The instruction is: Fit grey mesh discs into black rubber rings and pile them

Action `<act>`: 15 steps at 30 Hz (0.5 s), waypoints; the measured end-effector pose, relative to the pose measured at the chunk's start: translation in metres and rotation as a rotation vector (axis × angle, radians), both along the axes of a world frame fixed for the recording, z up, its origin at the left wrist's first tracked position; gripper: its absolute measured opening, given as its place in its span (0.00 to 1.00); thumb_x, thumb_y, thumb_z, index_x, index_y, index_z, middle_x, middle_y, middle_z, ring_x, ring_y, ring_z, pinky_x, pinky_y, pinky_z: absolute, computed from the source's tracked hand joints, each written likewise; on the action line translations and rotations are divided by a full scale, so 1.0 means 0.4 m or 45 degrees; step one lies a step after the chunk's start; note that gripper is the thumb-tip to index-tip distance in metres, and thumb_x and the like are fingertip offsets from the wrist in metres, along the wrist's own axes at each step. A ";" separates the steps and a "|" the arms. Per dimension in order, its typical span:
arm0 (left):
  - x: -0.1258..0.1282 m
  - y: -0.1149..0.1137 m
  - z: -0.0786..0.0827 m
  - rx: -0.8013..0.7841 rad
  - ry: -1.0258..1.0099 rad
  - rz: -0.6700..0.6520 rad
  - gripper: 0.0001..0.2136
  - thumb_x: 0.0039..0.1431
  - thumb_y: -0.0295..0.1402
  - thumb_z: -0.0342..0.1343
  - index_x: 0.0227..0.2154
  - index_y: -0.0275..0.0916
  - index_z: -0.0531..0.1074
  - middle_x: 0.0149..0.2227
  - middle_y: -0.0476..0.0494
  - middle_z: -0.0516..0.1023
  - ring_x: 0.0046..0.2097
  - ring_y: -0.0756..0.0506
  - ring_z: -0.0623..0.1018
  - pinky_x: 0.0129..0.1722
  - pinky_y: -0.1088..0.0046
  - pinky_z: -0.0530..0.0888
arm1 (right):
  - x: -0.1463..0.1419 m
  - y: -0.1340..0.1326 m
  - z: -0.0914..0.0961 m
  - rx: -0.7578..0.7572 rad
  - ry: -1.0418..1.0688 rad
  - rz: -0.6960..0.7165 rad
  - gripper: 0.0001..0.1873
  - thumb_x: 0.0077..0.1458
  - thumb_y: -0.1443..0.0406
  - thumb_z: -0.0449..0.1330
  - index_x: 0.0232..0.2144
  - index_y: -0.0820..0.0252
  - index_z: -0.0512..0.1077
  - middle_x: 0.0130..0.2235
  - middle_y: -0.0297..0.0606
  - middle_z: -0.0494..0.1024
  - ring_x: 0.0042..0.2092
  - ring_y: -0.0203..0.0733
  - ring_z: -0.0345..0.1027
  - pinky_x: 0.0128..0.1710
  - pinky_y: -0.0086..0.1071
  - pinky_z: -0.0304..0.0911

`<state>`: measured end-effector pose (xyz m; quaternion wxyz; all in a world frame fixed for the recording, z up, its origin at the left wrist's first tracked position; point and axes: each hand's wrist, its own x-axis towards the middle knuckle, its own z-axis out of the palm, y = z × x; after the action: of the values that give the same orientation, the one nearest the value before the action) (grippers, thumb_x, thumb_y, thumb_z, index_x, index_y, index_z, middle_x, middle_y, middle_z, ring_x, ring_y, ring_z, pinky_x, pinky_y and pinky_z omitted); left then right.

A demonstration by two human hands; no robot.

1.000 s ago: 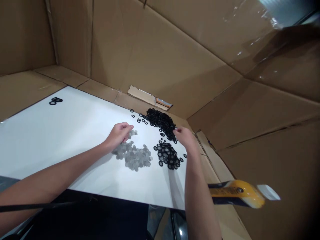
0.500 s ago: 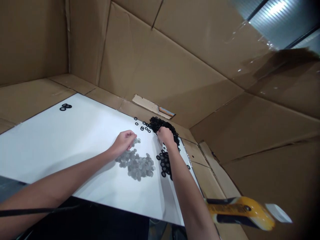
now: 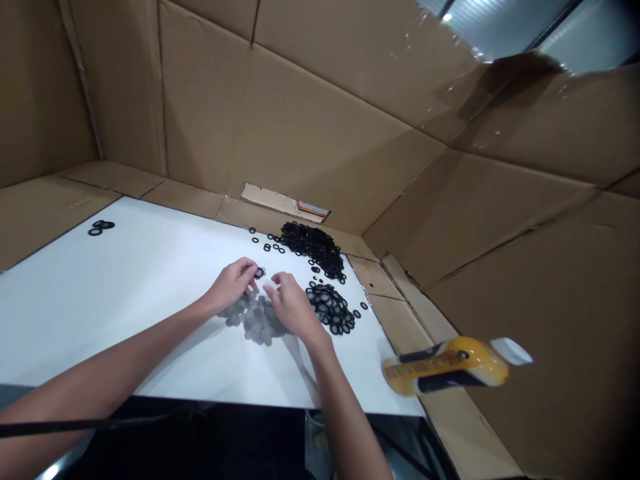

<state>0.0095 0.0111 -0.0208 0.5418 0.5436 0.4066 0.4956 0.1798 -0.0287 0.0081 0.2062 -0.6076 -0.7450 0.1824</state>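
Observation:
My left hand [image 3: 231, 285] pinches a small black ring [image 3: 259, 273] between thumb and fingertips, above the white board. Close by on the right, my right hand [image 3: 291, 305] has its thumb and fingers apart, with nothing visible between them. Beneath both hands spreads a pile of translucent grey discs [image 3: 257, 321], partly covered by the right hand. A heap of black rings [image 3: 315, 248] lies farther back. Just right of my right hand, a second pile holds black rings with grey centres [image 3: 331, 310].
The white board [image 3: 165, 267] is enclosed by tall cardboard walls [image 3: 300, 120]. A yellow bottle with a white cap [image 3: 450, 365] lies at the board's right edge. A few black rings [image 3: 101, 227] sit at the far left. Loose rings are scattered beside the heap.
My right hand has come away from the heap of black rings, back and left toward my left hand. A black ring now shows in my left fingertips. The camera view has shifted.

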 end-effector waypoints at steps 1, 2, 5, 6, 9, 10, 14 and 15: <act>0.001 0.003 -0.004 -0.034 -0.032 0.028 0.13 0.59 0.44 0.58 0.33 0.39 0.69 0.26 0.48 0.76 0.25 0.49 0.76 0.24 0.77 0.71 | 0.006 -0.009 -0.002 -0.041 -0.144 -0.029 0.15 0.62 0.57 0.58 0.46 0.60 0.71 0.49 0.48 0.74 0.48 0.50 0.68 0.47 0.39 0.60; 0.002 0.006 -0.007 -0.063 -0.057 0.039 0.12 0.61 0.44 0.56 0.33 0.39 0.67 0.26 0.49 0.76 0.24 0.50 0.76 0.22 0.77 0.70 | 0.010 -0.017 -0.005 -0.088 -0.258 -0.052 0.16 0.59 0.59 0.61 0.46 0.61 0.72 0.49 0.50 0.74 0.49 0.52 0.67 0.48 0.39 0.59; 0.004 0.012 -0.016 -0.084 -0.084 0.039 0.11 0.63 0.43 0.53 0.34 0.40 0.65 0.22 0.52 0.74 0.20 0.51 0.73 0.19 0.79 0.68 | 0.013 -0.035 -0.021 -0.098 -0.330 -0.081 0.09 0.59 0.66 0.61 0.42 0.60 0.75 0.46 0.48 0.76 0.50 0.52 0.67 0.47 0.37 0.58; 0.004 0.013 -0.018 -0.074 -0.090 0.041 0.11 0.63 0.43 0.53 0.34 0.40 0.64 0.22 0.52 0.74 0.19 0.51 0.73 0.19 0.79 0.68 | 0.011 -0.036 -0.027 -0.077 -0.311 -0.084 0.07 0.59 0.68 0.60 0.40 0.60 0.76 0.44 0.46 0.76 0.49 0.50 0.68 0.47 0.36 0.58; 0.004 0.013 -0.025 -0.050 -0.105 0.046 0.12 0.62 0.44 0.53 0.34 0.40 0.65 0.21 0.52 0.74 0.18 0.52 0.71 0.18 0.79 0.66 | 0.006 -0.028 -0.038 -0.048 -0.246 -0.094 0.08 0.58 0.72 0.59 0.37 0.59 0.76 0.40 0.42 0.78 0.43 0.44 0.70 0.44 0.32 0.58; 0.004 0.014 -0.027 -0.045 -0.107 0.047 0.12 0.62 0.45 0.53 0.34 0.40 0.65 0.21 0.53 0.74 0.18 0.52 0.71 0.18 0.80 0.66 | 0.006 -0.022 -0.039 -0.044 -0.221 -0.102 0.08 0.57 0.73 0.59 0.37 0.59 0.77 0.39 0.41 0.78 0.42 0.43 0.70 0.42 0.31 0.58; 0.001 0.021 -0.035 -0.036 -0.122 0.068 0.13 0.60 0.46 0.54 0.34 0.40 0.65 0.21 0.53 0.73 0.18 0.52 0.70 0.18 0.79 0.66 | 0.014 0.012 -0.033 -0.058 -0.121 -0.125 0.07 0.56 0.71 0.61 0.37 0.59 0.77 0.36 0.38 0.80 0.38 0.40 0.72 0.38 0.29 0.59; 0.000 0.023 -0.036 -0.034 -0.126 0.074 0.13 0.60 0.46 0.54 0.34 0.40 0.65 0.20 0.54 0.73 0.18 0.52 0.70 0.18 0.79 0.67 | 0.017 0.021 -0.030 -0.073 -0.099 -0.125 0.07 0.56 0.70 0.60 0.37 0.59 0.77 0.35 0.37 0.80 0.37 0.40 0.72 0.38 0.29 0.59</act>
<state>0.0096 0.0203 -0.0353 0.5537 0.4991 0.4015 0.5320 0.1867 -0.0202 -0.0038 0.1684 -0.6556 -0.7163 0.1697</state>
